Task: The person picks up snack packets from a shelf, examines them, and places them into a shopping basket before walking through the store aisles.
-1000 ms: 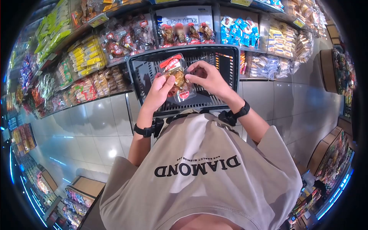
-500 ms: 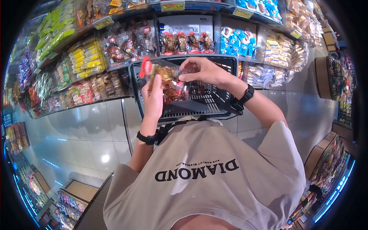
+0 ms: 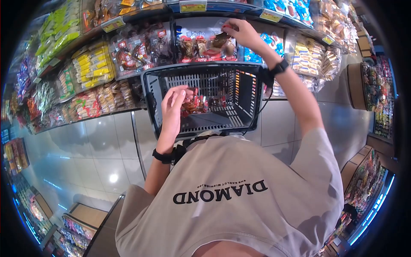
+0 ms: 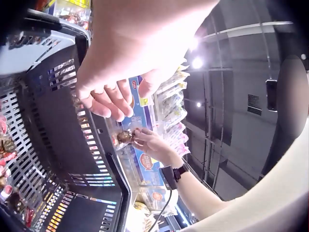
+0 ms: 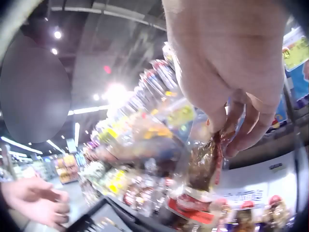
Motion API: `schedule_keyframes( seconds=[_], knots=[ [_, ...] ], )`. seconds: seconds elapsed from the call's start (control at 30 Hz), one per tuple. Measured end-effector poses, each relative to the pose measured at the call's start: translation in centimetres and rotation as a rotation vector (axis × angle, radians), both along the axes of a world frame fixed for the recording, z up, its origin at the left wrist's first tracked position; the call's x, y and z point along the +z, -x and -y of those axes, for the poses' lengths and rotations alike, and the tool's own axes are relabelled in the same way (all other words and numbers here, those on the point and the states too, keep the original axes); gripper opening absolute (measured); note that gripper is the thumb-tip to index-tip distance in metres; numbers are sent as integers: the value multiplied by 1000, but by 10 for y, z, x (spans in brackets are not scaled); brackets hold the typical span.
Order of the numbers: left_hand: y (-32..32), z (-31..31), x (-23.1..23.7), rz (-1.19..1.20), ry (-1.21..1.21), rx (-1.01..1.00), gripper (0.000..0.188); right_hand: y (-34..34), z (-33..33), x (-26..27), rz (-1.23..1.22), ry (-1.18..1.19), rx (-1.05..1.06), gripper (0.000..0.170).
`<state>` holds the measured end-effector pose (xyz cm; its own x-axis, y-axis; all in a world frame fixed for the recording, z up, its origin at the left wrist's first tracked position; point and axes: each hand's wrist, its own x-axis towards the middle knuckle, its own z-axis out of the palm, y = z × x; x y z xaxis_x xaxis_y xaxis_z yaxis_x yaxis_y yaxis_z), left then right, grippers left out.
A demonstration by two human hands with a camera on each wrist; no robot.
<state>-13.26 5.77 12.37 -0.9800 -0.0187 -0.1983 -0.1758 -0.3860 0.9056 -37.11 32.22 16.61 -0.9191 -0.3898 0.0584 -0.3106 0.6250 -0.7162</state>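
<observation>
Now that my right hand (image 3: 243, 34) has swung the pinched packet (image 5: 202, 169) to the shelf (image 3: 233, 7), my left hand (image 3: 172, 108) hangs loose over the basket (image 3: 205, 65), so it's one-handed work.

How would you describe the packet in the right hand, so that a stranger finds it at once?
Start at the big black basket, then look past its far rim to a row of packets on the shelf. Near that row's right end is a clear packet with brown contents; it alone is pinched by the right hand.
</observation>
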Motion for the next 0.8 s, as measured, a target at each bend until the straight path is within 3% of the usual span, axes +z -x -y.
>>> schedule_keyframes(
  seconds=[0.03,0.27,0.57,0.8],
  knots=[
    [-3,2,-3,12,-2,-29,24,17,-5,-4,-57,-156,0,20],
    [-4,12,-5,60,48,-86,21,82,-3,-98,-105,-379,323,17],
    [-7,27,-30,92,3,-55,22,83,15,-125,80,-576,148,30],
    [0,31,-59,182,158,-119,22,69,25,-114,-28,-771,74,48]
  ],
)
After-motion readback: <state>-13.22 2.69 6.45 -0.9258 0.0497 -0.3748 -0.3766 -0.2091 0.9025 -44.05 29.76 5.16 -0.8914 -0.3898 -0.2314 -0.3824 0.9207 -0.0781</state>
